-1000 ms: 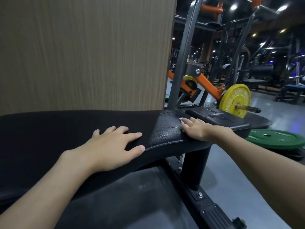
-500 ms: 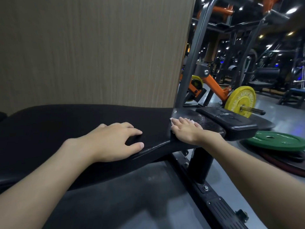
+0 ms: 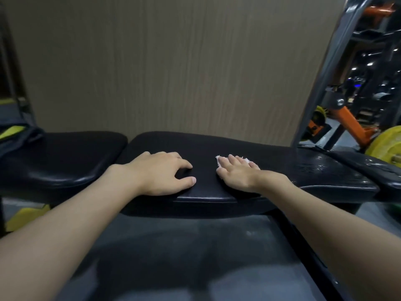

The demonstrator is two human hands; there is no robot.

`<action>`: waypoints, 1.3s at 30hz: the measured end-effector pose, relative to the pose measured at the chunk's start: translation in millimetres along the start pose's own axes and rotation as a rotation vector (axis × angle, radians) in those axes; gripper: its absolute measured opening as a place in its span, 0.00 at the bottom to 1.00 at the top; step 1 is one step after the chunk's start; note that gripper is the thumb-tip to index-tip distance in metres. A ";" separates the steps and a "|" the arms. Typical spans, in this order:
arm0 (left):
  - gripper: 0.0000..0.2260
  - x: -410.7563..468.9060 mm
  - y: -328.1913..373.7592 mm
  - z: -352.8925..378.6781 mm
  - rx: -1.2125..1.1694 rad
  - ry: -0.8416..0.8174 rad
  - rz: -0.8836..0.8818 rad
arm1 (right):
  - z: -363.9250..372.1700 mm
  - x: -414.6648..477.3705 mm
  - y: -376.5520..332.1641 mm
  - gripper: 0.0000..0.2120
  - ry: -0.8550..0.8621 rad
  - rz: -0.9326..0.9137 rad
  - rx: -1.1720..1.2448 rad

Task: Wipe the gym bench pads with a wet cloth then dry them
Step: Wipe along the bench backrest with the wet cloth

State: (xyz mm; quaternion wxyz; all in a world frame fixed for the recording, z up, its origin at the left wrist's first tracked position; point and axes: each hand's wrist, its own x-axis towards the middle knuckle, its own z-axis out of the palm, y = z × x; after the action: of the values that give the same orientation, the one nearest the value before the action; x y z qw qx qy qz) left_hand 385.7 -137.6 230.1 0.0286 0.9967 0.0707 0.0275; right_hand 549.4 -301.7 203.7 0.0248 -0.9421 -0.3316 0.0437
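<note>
Head view: right hand [image 3: 238, 175] flat, fingers straight, pressing a small white cloth [image 3: 218, 162] onto the middle of the long black pad [image 3: 217, 144]; left hand [image 3: 160, 172] near it on the same pad, fingers loosely bent, holding nothing; wet streaks [image 3: 314, 168] toward the pad's right end.

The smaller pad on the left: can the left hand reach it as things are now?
Probably yes. The left hand rests on the long pad close beside the smaller pad, and nothing lies between them.
</note>
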 end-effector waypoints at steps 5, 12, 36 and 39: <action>0.26 -30.4 -44.2 -1.1 0.004 0.017 -0.091 | 1.2 0.7 -66.0 0.27 -0.031 -0.093 0.000; 0.15 -59.9 -87.6 1.6 -0.015 0.134 -0.146 | 5.5 1.6 -147.4 0.27 -0.049 -0.224 -0.011; 0.11 -33.1 -69.5 9.6 -0.311 0.202 -0.085 | 31.8 -59.8 -120.2 0.30 0.362 -0.589 -0.096; 0.13 -17.9 -44.2 9.6 -0.289 0.147 -0.027 | 30.5 -67.5 -78.0 0.31 0.388 -0.511 -0.097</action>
State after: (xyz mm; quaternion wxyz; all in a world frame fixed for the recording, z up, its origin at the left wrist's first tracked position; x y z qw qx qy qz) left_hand 362.4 -96.9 216.9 0.1670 0.9764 0.0811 0.1099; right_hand 445.5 -282.7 183.7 0.0527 -0.8191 -0.5483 -0.1604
